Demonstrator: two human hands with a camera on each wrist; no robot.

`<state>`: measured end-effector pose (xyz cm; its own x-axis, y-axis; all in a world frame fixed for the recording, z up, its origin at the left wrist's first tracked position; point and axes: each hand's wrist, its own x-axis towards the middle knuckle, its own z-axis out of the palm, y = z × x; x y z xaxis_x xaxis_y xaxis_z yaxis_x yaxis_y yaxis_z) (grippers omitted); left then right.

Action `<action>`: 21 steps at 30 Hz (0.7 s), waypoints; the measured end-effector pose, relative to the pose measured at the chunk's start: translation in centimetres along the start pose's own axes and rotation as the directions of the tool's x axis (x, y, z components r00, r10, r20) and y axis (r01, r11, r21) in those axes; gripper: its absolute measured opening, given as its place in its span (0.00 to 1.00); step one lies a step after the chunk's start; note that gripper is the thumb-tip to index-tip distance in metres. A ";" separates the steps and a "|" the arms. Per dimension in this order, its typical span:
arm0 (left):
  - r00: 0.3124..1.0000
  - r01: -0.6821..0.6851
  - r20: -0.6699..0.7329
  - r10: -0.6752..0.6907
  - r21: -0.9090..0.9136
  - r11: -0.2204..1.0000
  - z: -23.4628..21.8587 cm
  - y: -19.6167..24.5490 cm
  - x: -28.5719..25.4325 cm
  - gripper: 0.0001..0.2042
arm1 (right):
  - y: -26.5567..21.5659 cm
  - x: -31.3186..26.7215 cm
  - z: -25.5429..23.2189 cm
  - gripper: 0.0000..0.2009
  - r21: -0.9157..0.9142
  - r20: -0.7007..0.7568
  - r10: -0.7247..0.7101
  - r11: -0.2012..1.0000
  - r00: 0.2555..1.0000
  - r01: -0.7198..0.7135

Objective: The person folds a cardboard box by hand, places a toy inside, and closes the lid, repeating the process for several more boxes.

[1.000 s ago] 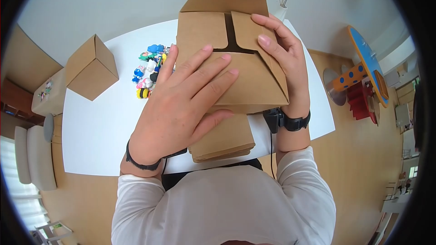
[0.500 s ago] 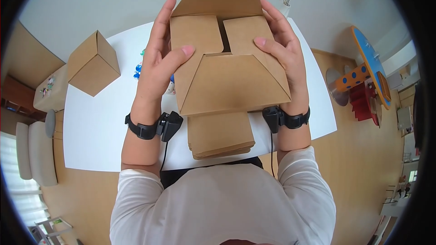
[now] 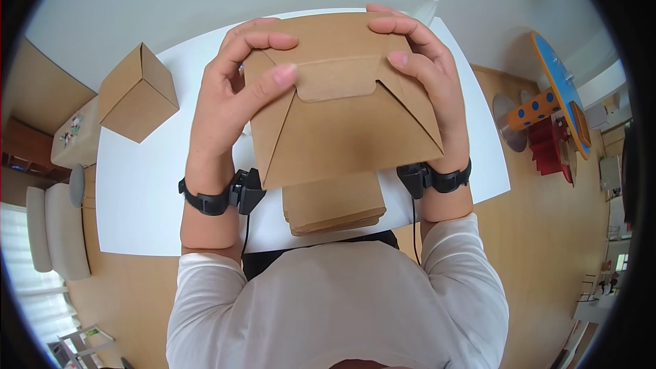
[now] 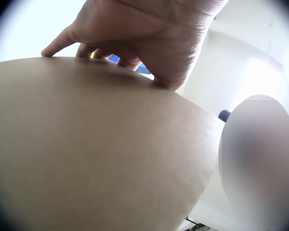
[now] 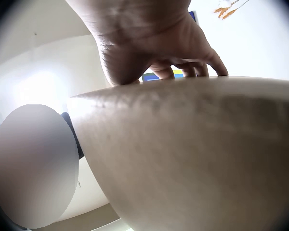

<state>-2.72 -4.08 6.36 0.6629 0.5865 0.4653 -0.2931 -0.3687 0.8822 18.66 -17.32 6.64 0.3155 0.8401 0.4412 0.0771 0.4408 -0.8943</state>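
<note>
A brown cardboard box (image 3: 345,130) is held up over the table, its trapezoid flap facing the camera. Its far flap (image 3: 321,34) is folded down, and a rounded tab (image 3: 336,80) overlaps the trapezoid flap. A dark slit shows at the tab's right end. My left hand (image 3: 225,92) grips the left side, thumb on the face beside the tab, fingers bent over the far flap. On the opposite side my right hand (image 3: 432,75) holds the box, thumb and fingertips on its upper right corner. Under the box lies a stack of flat cardboard (image 3: 333,205).
Another cardboard box (image 3: 139,96) stands on the left of the white table (image 3: 143,198). At the back right is a white vase (image 3: 425,10) with cotton stems. A blue and orange play piece (image 3: 557,96) stands on the floor to the right.
My left hand went from lying flat across the flaps to gripping the left side. The raised far flap has come down over the side flaps, its tab meeting the trapezoid flap. My right hand stays on the right.
</note>
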 end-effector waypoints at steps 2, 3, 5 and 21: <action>1.000 0.016 0.011 -0.017 0.024 1.000 0.1 1.1 -0.6 0.20 | -0.2 -0.3 0.0 0.16 0.004 0.041 -0.027 1.000 0.999 0.027; 1.000 0.025 0.017 -0.026 0.035 0.999 0.1 1.6 -0.9 0.22 | -0.4 -0.5 0.0 0.17 0.030 0.055 -0.030 0.999 0.998 0.028; 0.999 -0.010 0.042 0.005 0.114 0.993 0.0 2.0 -1.5 0.27 | -1.0 -1.0 0.4 0.19 0.009 0.079 -0.027 1.000 0.996 0.026; 0.980 -0.164 0.195 0.033 0.712 0.683 1.6 7.1 -2.7 0.33 | -4.5 -2.9 1.4 0.36 -0.536 0.289 -0.122 0.801 0.949 0.266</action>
<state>-5.50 -9.48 11.26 0.7743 0.4227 0.4710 0.1813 -0.8612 0.4749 16.04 -21.31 9.48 0.0165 0.8356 0.5491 0.6524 0.4072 -0.6392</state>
